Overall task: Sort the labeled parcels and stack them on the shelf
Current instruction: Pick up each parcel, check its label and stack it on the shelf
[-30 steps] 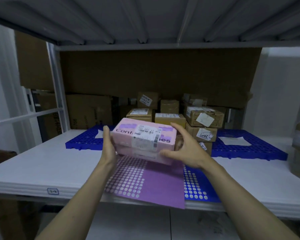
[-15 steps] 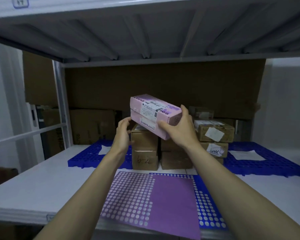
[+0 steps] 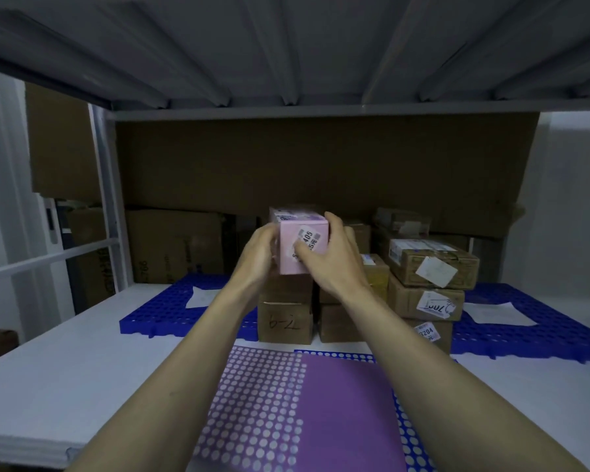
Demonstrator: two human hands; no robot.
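Observation:
A pink labeled parcel sits end-on to me atop a stack of brown cardboard boxes on the white shelf. My left hand grips its left side. My right hand wraps around its right side, with the thumb pressed on the white label of the near face. More labeled brown parcels are stacked just to the right on a blue perforated mat.
A purple dotted sheet lies on the shelf's front part. Large cardboard cartons stand along the back wall. The shelf above hangs low overhead. A metal upright and rail bound the left side.
The pink parcel went up from in front of me and forward, turned end-on, and now rests on the brown stack. Both hands stayed on it.

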